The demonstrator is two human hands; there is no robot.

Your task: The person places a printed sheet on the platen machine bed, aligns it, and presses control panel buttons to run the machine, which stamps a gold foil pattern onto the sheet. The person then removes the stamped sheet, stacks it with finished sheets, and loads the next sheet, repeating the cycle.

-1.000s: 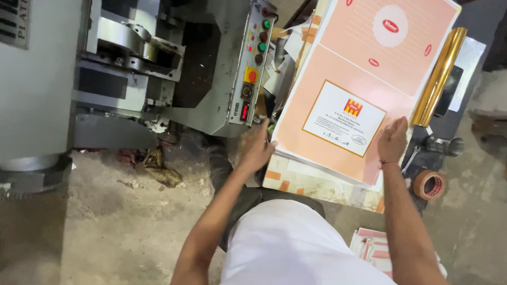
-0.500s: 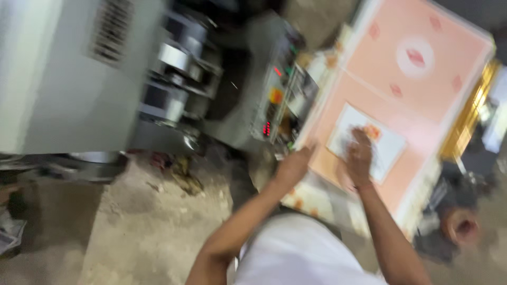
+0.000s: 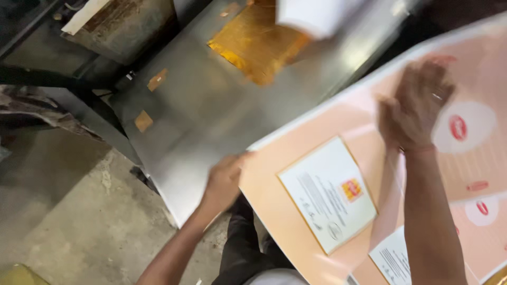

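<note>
Two hands hold a large peach printed cardboard sheet [image 3: 296, 211]: left hand [image 3: 224, 182] clamped on its left edge, right hand [image 3: 414, 108] spread flat on top, above a grey metal tabletop [image 3: 200, 116].

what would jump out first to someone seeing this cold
The big peach printed sheet filling the right side, with a white gold-framed panel on it. The left hand grips its left edge; the right hand lies flat on top. A gold foil patch glints on the grey metal table at top.
</note>
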